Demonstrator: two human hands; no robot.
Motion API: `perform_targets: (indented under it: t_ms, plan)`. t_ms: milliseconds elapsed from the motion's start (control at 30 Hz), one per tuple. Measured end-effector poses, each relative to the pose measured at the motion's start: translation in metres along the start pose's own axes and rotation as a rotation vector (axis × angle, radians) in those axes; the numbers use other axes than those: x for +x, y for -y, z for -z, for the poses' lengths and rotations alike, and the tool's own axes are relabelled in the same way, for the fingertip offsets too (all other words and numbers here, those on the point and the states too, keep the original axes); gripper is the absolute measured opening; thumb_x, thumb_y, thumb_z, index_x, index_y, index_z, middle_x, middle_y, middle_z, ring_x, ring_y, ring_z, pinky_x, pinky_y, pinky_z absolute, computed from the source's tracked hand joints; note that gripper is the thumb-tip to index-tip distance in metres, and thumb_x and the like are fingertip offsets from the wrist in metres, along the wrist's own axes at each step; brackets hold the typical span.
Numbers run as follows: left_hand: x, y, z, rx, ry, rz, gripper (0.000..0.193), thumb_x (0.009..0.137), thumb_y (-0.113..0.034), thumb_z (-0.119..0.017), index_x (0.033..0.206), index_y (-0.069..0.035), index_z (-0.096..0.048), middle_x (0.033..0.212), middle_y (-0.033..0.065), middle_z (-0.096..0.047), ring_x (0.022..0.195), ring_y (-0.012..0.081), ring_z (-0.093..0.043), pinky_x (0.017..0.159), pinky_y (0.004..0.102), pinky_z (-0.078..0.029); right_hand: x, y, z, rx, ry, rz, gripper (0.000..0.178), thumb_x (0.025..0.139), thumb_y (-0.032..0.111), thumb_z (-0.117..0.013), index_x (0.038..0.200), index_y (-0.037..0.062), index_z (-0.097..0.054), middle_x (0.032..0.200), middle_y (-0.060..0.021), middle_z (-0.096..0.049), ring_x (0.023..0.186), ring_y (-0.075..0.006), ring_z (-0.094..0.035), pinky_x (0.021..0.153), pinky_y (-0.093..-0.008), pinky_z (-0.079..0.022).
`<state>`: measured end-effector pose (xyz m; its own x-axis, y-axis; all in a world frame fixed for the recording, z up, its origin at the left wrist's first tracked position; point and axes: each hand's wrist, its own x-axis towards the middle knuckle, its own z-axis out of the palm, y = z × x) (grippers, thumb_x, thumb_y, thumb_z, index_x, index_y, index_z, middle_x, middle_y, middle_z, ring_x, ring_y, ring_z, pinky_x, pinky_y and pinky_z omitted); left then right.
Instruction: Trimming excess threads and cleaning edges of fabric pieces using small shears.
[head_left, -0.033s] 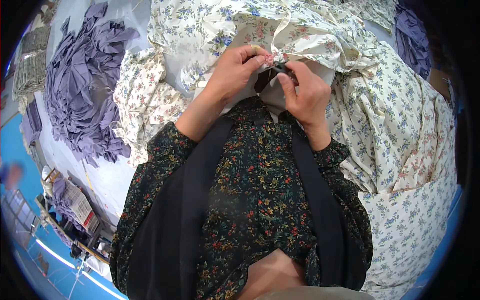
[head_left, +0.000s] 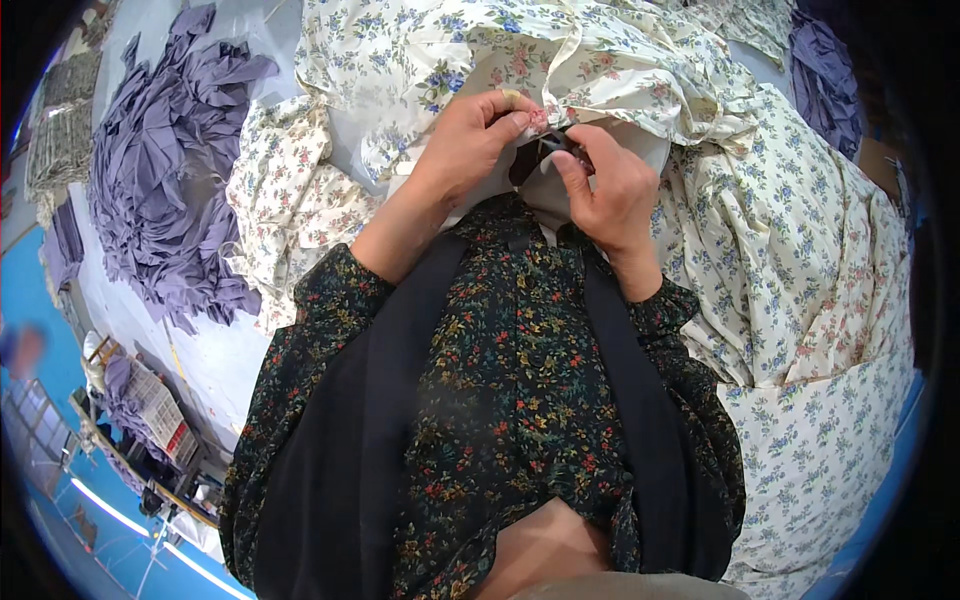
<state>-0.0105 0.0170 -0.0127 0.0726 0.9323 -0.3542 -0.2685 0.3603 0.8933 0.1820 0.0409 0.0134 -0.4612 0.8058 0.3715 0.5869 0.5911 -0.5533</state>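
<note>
My left hand (head_left: 472, 140) pinches a bunched bit of white fabric with a pink floral print (head_left: 538, 121) between thumb and forefinger. A pale yellowish wrap sits around one of its fingers. Just to the right, my right hand (head_left: 612, 190) is closed on what look like small black thread snips (head_left: 556, 145), mostly hidden by the fingers. The snips are close below the pinched fabric; whether they touch it I cannot tell. A narrow cream strip (head_left: 563, 60) runs up from the pinched spot over the large cream floral cloth (head_left: 760, 220).
Crumpled purple fabric (head_left: 165, 170) lies on the pale table (head_left: 150, 330) at left, with a smaller cream floral piece (head_left: 290, 190) beside it. More purple cloth (head_left: 825, 80) is at far right. A white crate (head_left: 165, 415) stands at lower left, near a blurred person (head_left: 22, 348).
My right hand has shifted very slightly left and down with the snips. My left hand keeps its place on the fabric.
</note>
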Motion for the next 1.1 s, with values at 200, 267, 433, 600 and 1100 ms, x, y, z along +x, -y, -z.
perform_targets:
  t_ms: [200,267,433,600,1100]
  plan:
    - [-0.002,-0.005,-0.005,0.053,-0.02,0.003,0.015,0.094,-0.008,-0.057,0.104,0.0,-0.066,0.098,0.0025,-0.066,0.092,0.0083,-0.058,0.085,0.0234,-0.045,-0.007,-0.001,0.001,0.01,-0.025,-0.111,0.02,0.086,0.026,-0.067,0.094,0.0078,-0.063,0.078,-0.0085,-0.065,0.062,-0.0278,-0.063,0.054,-0.0367,-0.047]
    - [-0.002,-0.004,-0.004,0.057,-0.005,-0.013,0.015,0.094,-0.007,-0.057,0.103,0.001,-0.066,0.098,0.0023,-0.066,0.091,0.0084,-0.057,0.085,0.0236,-0.044,-0.004,-0.001,0.003,-0.091,0.025,0.031,0.021,0.086,0.026,-0.067,0.094,0.0077,-0.063,0.08,-0.0084,-0.066,0.064,-0.0283,-0.063,0.056,-0.0364,-0.047]
    - [-0.003,-0.006,-0.006,0.021,-0.018,0.016,0.015,0.094,-0.008,-0.058,0.102,0.001,-0.066,0.097,0.0027,-0.067,0.091,0.0089,-0.058,0.085,0.0238,-0.045,-0.005,-0.002,0.005,-0.007,0.024,-0.004,0.021,0.085,0.026,-0.068,0.095,0.0076,-0.064,0.08,-0.0077,-0.066,0.064,-0.0284,-0.063,0.056,-0.0367,-0.047]
    - [-0.005,-0.009,-0.009,-0.022,-0.015,0.054,0.016,0.093,-0.012,-0.062,0.102,0.001,-0.066,0.097,0.0028,-0.067,0.091,0.0089,-0.058,0.085,0.0238,-0.045,-0.005,-0.006,0.005,-0.039,-0.016,0.007,0.02,0.085,0.025,-0.068,0.094,0.0076,-0.064,0.079,-0.0075,-0.065,0.063,-0.0285,-0.062,0.056,-0.0369,-0.047]
    - [-0.004,-0.013,-0.011,-0.049,-0.052,0.095,0.019,0.091,-0.016,-0.065,0.101,0.0,-0.066,0.095,0.0023,-0.066,0.089,0.0081,-0.058,0.083,0.0232,-0.044,-0.002,-0.005,0.006,-0.026,0.012,0.017,0.019,0.085,0.024,-0.067,0.093,0.0071,-0.064,0.079,-0.0072,-0.065,0.064,-0.0279,-0.062,0.056,-0.0364,-0.046]
